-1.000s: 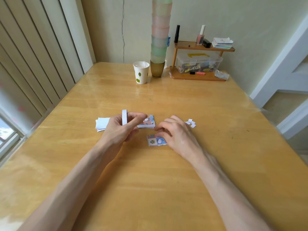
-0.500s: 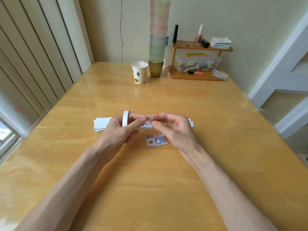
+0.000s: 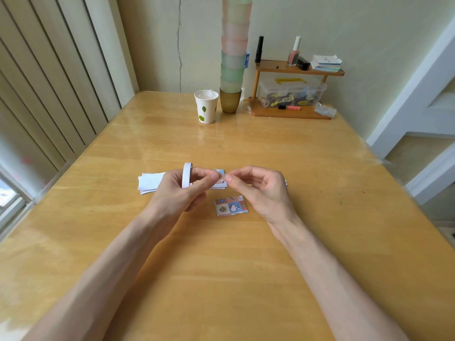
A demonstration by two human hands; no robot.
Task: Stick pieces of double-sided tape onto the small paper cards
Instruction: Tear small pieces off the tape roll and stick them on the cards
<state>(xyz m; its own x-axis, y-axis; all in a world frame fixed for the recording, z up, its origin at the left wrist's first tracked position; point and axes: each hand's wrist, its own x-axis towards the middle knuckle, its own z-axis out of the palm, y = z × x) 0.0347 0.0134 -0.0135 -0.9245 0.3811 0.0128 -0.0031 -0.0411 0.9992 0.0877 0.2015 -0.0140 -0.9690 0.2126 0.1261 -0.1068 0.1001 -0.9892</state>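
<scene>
My left hand point(image 3: 183, 190) holds a white roll of double-sided tape point(image 3: 187, 175) upright, fingers curled round it. My right hand point(image 3: 261, 190) pinches the loose end of the tape point(image 3: 223, 177) between thumb and forefinger, close to my left fingertips. Below the hands a small patterned paper card point(image 3: 231, 206) lies flat on the wooden table point(image 3: 221, 279). A stack of more patterned cards point(image 3: 219, 185) sits behind my hands, mostly hidden. White folded paper point(image 3: 150, 182) lies to the left of my left hand.
At the table's far end stand a paper cup point(image 3: 206, 106), a tall stack of coloured cups point(image 3: 233, 57) and a small wooden shelf point(image 3: 290, 112) with a clear plastic box and bottles. Vertical blinds point(image 3: 49, 82) run along the left edge.
My right hand has lifted off the patterned card on the table and come up to the tape roll, where it now pinches the tape end. The left hand stayed put.
</scene>
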